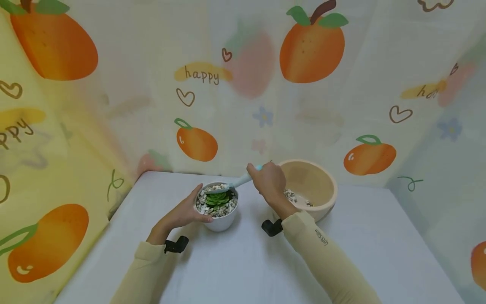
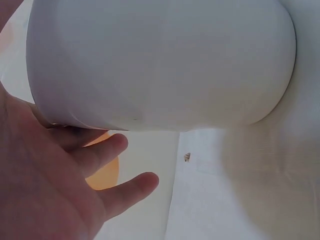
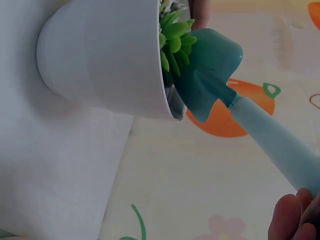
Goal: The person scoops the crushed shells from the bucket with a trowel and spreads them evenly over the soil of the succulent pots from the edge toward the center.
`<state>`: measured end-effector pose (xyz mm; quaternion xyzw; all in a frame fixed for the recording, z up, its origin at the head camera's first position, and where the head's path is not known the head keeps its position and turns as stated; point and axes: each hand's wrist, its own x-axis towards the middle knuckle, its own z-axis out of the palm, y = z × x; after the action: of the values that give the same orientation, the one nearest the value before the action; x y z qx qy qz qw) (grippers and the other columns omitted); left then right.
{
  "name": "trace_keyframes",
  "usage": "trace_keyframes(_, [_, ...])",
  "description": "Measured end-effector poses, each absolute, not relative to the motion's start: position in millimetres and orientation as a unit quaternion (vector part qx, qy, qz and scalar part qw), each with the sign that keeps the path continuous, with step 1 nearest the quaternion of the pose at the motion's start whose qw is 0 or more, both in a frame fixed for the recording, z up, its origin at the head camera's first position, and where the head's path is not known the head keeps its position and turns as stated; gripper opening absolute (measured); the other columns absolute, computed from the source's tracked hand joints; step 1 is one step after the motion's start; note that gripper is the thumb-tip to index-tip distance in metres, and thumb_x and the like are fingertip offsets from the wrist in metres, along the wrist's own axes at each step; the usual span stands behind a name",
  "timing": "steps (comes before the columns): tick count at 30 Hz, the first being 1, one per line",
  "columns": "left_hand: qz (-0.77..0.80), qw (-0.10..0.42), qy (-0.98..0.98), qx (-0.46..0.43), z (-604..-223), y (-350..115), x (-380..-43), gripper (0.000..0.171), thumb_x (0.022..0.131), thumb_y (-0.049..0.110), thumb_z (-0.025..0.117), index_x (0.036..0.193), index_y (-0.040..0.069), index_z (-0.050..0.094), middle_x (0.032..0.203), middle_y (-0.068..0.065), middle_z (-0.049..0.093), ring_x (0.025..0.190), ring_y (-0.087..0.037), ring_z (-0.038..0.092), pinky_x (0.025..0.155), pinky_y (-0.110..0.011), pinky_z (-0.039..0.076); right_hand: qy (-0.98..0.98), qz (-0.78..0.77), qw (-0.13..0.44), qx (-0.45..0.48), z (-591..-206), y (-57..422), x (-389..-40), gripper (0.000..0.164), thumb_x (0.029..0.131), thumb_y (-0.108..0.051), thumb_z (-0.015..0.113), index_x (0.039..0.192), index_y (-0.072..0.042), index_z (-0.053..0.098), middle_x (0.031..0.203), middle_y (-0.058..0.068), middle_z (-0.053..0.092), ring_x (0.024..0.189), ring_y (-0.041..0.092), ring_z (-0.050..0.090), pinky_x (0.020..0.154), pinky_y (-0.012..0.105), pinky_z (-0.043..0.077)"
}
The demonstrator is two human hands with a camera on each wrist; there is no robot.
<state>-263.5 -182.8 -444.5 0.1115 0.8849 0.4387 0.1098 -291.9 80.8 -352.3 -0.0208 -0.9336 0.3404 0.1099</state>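
A white flowerpot (image 1: 222, 223) stands upright on the table, with a green succulent (image 1: 218, 200) in it and pale pebbles (image 1: 202, 205) around the plant. My left hand (image 1: 186, 210) grips the pot from its left side, thumb and fingers spread around the wall. In the left wrist view, two fingers stick out clear of the pot (image 2: 160, 60). The handle of a light blue trowel (image 3: 270, 137) is in the grip of my right hand (image 1: 270, 181). Its blade (image 3: 212, 55) tilts over the pot's rim, against the succulent's leaves. The pebbles under the blade are hidden.
Right of the pot, behind my right forearm, is a large cream bowl (image 1: 309, 177) with some pebbles (image 1: 290, 195) at its bottom. A small striped bit (image 2: 187, 157) lies on the white table (image 1: 235, 270). Fruit-printed cloth hangs behind and at both sides.
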Motion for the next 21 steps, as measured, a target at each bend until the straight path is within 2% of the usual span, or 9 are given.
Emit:
trace_keyframes(6, [0.439, 0.094, 0.887, 0.109, -444.4, -185.0, -257.8, 0.126, 0.066, 0.04, 0.088, 0.156, 0.003, 0.008, 0.157, -0.026, 0.025, 0.141, -0.045, 0.031, 0.111, -0.062, 0.031, -0.933, 0.346, 0.094, -0.034, -350.7, 77.7, -290.4, 0.052, 0.089, -0.049, 0.052, 0.049, -0.015, 0.048, 0.042, 0.003, 0.054, 0.036, 0.017, 0.053, 0.033, 0.023, 0.022])
trace_keyframes(12, [0.419, 0.089, 0.898, 0.105, -445.0, -179.9, -257.5, 0.123, 0.066, 0.042, 0.087, 0.155, 0.002, 0.013, 0.154, -0.026, 0.031, 0.138, -0.043, 0.037, 0.109, -0.06, 0.034, -0.932, 0.35, 0.09, -0.029, -354.5, 81.7, -290.0, 0.054, 0.089, -0.048, 0.051, 0.045, -0.016, 0.046, 0.04, 0.003, 0.054, 0.035, 0.018, 0.053, 0.033, 0.022, 0.02])
trace_keyframes(21, [0.422, 0.104, 0.892, 0.122, -444.0, -181.7, -263.9, 0.127, 0.068, 0.039, 0.087, 0.156, 0.001, 0.004, 0.158, -0.027, 0.019, 0.143, -0.045, 0.026, 0.113, -0.063, 0.027, -0.932, 0.348, 0.093, -0.03, -353.9, 82.0, -295.1, 0.053, 0.088, -0.05, 0.051, 0.048, -0.015, 0.049, 0.041, 0.003, 0.055, 0.035, 0.017, 0.054, 0.032, 0.022, 0.022])
